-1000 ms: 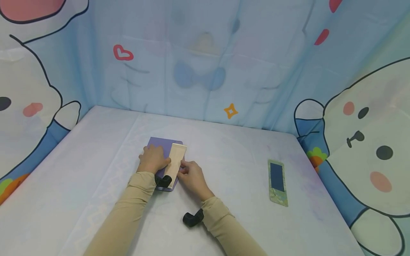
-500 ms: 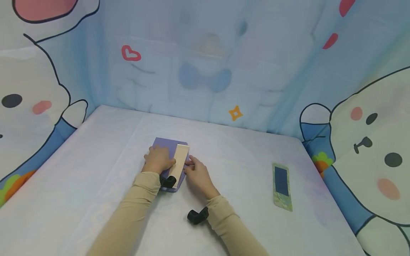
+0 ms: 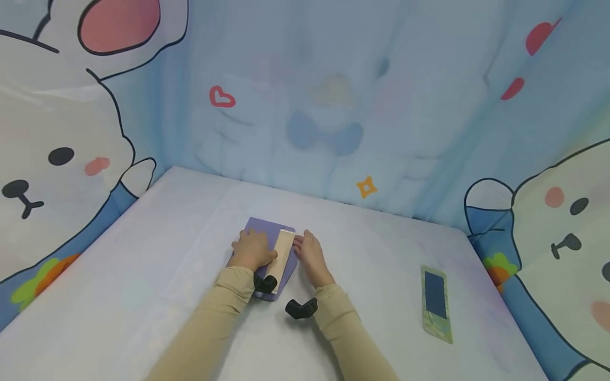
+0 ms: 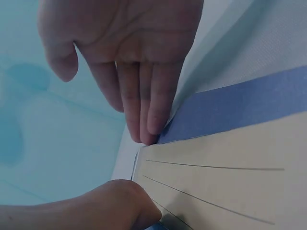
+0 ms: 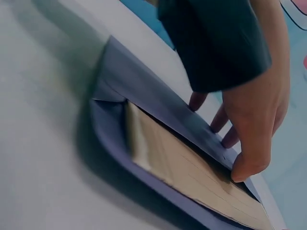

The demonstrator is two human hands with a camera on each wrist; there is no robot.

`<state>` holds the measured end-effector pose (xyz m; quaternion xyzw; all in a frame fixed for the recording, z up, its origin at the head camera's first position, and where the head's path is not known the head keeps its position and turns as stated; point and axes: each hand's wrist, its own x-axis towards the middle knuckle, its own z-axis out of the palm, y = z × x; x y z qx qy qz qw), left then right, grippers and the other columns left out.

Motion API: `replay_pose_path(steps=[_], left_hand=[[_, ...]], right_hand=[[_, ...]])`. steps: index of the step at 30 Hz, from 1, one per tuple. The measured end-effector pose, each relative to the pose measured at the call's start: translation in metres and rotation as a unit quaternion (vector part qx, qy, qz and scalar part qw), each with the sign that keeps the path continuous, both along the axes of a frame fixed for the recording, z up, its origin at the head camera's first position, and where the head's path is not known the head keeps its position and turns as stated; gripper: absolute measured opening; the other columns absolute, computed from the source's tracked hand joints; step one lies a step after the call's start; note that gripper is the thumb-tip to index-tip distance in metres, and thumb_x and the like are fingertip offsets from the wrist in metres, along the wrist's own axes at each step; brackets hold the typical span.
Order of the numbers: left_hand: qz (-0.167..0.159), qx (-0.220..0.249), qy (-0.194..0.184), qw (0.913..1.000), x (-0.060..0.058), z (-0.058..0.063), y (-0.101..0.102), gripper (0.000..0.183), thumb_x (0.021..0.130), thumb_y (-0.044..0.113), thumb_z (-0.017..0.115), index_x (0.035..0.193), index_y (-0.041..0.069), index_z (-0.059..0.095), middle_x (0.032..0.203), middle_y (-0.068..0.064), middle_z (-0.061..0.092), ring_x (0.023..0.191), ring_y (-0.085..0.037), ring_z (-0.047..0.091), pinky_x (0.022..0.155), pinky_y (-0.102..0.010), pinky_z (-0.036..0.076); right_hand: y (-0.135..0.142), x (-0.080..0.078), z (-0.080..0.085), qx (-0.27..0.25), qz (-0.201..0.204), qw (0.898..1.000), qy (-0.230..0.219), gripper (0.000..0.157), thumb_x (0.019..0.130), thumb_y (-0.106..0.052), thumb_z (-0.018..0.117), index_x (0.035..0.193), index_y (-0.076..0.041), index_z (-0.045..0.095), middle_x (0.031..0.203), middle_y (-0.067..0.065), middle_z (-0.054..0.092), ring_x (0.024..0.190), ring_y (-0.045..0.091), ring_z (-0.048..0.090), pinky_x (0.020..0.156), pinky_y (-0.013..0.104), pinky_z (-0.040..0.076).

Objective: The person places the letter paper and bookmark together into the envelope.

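Note:
A purple flat piece, like a cover or folded sheet, lies on the table with a long cream strip along its right side. Thin lines run along the strip in the left wrist view. My left hand rests on the purple piece, fingertips spread, its thumb at the strip's edge. My right hand stands at the right edge near the top, fingers straight and together. In the left wrist view its fingertips meet the purple border beside the strip. The right wrist view shows a raised purple fold.
A green card with a dark blue rectangle lies to the right on the white table. Behind the table hangs a blue curtain with cartoon prints. A black camera mount sits at my right wrist.
My right hand's fingers, earlier bent at the strip's right edge, have straightened, and the hand has slid up along that edge. My left hand stays on the purple piece. The head view has shifted.

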<state>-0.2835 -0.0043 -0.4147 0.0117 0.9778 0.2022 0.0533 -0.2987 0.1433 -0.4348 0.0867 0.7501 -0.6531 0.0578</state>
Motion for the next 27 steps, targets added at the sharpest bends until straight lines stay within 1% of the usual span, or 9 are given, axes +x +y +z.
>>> replay_pose_path(steps=[1, 3, 5, 8, 15, 17, 23, 27], left_hand=[[-0.002, -0.001, 0.001, 1.0000, 0.001, -0.001, 0.001, 0.051, 0.083, 0.036, 0.065, 0.120, 0.001, 0.061, 0.127, -0.025, 0.052, 0.120, -0.044, 0.044, 0.093, -0.063, 0.039], [-0.005, -0.003, 0.000, 1.0000, 0.001, -0.002, 0.002, 0.051, 0.083, 0.036, 0.065, 0.120, 0.002, 0.061, 0.128, -0.026, 0.051, 0.121, -0.044, 0.044, 0.093, -0.063, 0.038], [-0.007, -0.004, 0.000, 1.0000, 0.001, -0.003, 0.003, 0.050, 0.083, 0.036, 0.065, 0.120, 0.002, 0.062, 0.129, -0.026, 0.050, 0.122, -0.044, 0.043, 0.093, -0.063, 0.038], [-0.010, -0.008, -0.004, 0.9999, 0.000, -0.003, 0.003, 0.051, 0.084, 0.038, 0.064, 0.122, 0.003, 0.061, 0.133, -0.026, 0.048, 0.125, -0.045, 0.041, 0.095, -0.063, 0.037], [-0.014, -0.012, -0.011, 0.9998, -0.003, -0.001, 0.001, 0.049, 0.086, 0.039, 0.063, 0.121, 0.004, 0.062, 0.136, -0.026, 0.046, 0.128, -0.046, 0.038, 0.096, -0.064, 0.036], [-0.011, -0.012, -0.011, 0.9998, -0.004, -0.001, 0.000, 0.049, 0.086, 0.039, 0.063, 0.120, 0.004, 0.062, 0.135, -0.026, 0.046, 0.128, -0.046, 0.038, 0.096, -0.064, 0.036], [-0.005, -0.011, -0.011, 0.9999, -0.006, -0.003, -0.002, 0.051, 0.085, 0.040, 0.064, 0.121, 0.005, 0.062, 0.135, -0.025, 0.047, 0.127, -0.045, 0.039, 0.096, -0.064, 0.037], [-0.003, -0.012, -0.012, 0.9999, -0.007, -0.004, -0.005, 0.051, 0.085, 0.040, 0.063, 0.122, 0.005, 0.062, 0.135, -0.025, 0.046, 0.128, -0.045, 0.038, 0.096, -0.063, 0.037]], right_hand=[[0.000, -0.003, -0.001, -0.008, -0.004, 1.000, -0.001, 0.061, 0.104, -0.035, 0.018, 0.144, 0.009, 0.028, 0.144, 0.023, 0.043, 0.134, 0.031, 0.043, 0.109, 0.037, 0.036], [0.001, -0.008, -0.002, -0.024, -0.009, 1.000, -0.002, 0.063, 0.104, -0.037, 0.017, 0.145, 0.009, 0.025, 0.144, 0.025, 0.041, 0.134, 0.032, 0.042, 0.110, 0.037, 0.035], [0.002, -0.012, -0.003, -0.034, -0.012, 0.999, -0.002, 0.064, 0.103, -0.038, 0.017, 0.147, 0.008, 0.020, 0.145, 0.025, 0.040, 0.135, 0.033, 0.040, 0.110, 0.038, 0.034], [0.004, -0.017, -0.004, -0.039, -0.006, 0.999, 0.003, 0.064, 0.103, -0.039, 0.016, 0.150, 0.005, 0.011, 0.147, 0.026, 0.037, 0.136, 0.034, 0.039, 0.111, 0.038, 0.033], [0.003, -0.029, -0.004, -0.056, 0.012, 0.998, 0.004, 0.065, 0.103, -0.042, 0.015, 0.150, 0.003, 0.014, 0.148, 0.024, 0.037, 0.138, 0.032, 0.037, 0.112, 0.037, 0.032], [0.002, -0.033, -0.004, -0.052, 0.020, 0.998, 0.007, 0.066, 0.103, -0.043, 0.014, 0.150, 0.002, 0.013, 0.148, 0.023, 0.036, 0.138, 0.031, 0.037, 0.112, 0.037, 0.032], [0.000, -0.041, -0.004, -0.038, 0.028, 0.999, 0.014, 0.067, 0.103, -0.045, 0.015, 0.150, 0.003, 0.014, 0.148, 0.023, 0.036, 0.138, 0.031, 0.036, 0.112, 0.037, 0.032], [-0.002, -0.042, -0.003, -0.023, 0.038, 0.999, 0.012, 0.068, 0.103, -0.046, 0.014, 0.150, 0.002, 0.014, 0.148, 0.023, 0.036, 0.138, 0.031, 0.037, 0.112, 0.036, 0.032]])
